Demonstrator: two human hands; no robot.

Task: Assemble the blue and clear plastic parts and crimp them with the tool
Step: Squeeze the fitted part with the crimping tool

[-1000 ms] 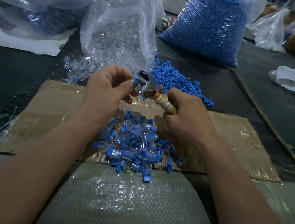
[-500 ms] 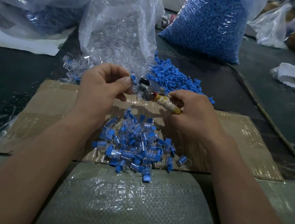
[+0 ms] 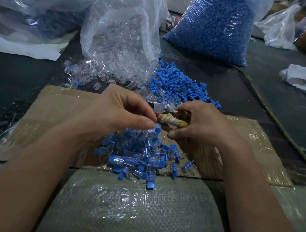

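Pile (image 3: 138, 156) lies under my left hand (image 3: 117, 116) pinching one blue-clear piece (image 3: 156, 130), right hand (image 3: 202, 125) gripping the wrapped tool (image 3: 173, 122).

The tool (image 3: 161, 107) has a shiny metal head, and its handle (image 3: 175, 122) is wrapped in rough, yellowish cloth strips. The joined piece (image 3: 155, 130) is clear, glossy plastic with a smooth blue plastic cap. The heap of joined pieces (image 3: 141, 157) looks the same (clear shells, blue insides). The loose blue parts (image 3: 178, 85) are dull, matt plastic. The clear bag (image 3: 118, 30) is thin, crinkly, shiny plastic film. The cardboard (image 3: 57, 108) is brown, dull paper with shiny tape patches. The sack (image 3: 132, 211) in front looks rough and woven under a glossy film. The tabletop (image 3: 13, 86) is dark and matt.
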